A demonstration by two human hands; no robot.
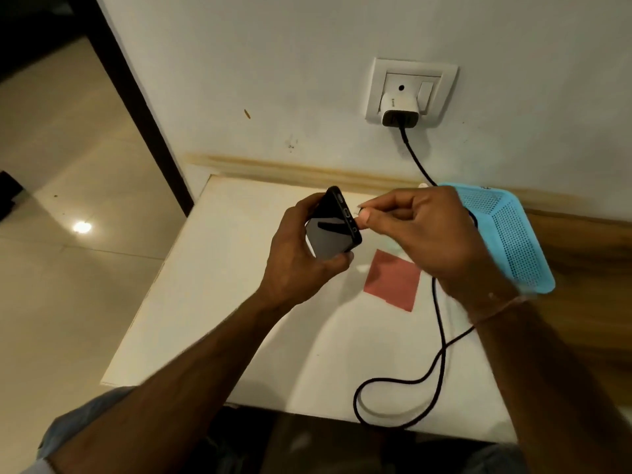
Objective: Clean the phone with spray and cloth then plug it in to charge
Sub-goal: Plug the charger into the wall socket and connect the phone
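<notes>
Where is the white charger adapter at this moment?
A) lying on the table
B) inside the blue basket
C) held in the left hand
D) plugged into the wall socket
D: the white charger adapter sits in the wall socket, its black cable hanging below.
</notes>
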